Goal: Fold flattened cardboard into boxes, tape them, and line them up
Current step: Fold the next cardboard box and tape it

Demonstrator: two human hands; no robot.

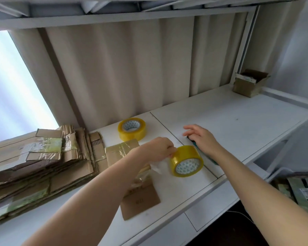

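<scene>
A yellow tape roll [187, 161] stands tilted on the white table [238, 125]. My left hand [156, 148] pinches its upper left edge, with a crumpled strip of tape hanging below the fingers. Under my left forearm lies a flattened cardboard piece [140, 199] with old tape on it. Over to the right of the roll, my right hand [201, 137] rests with relaxed fingers on a dark teal tool [194, 142], mostly hidden. A second yellow tape roll [131, 129] lies flat behind. A folded open box [249, 82] stands at the far right corner.
A thick stack of flattened cardboard [37, 162] fills the table's left side. Beige curtains [123, 68] hang behind the table. A bin with more cardboard [299, 189] sits low at the right. A white shelf runs overhead.
</scene>
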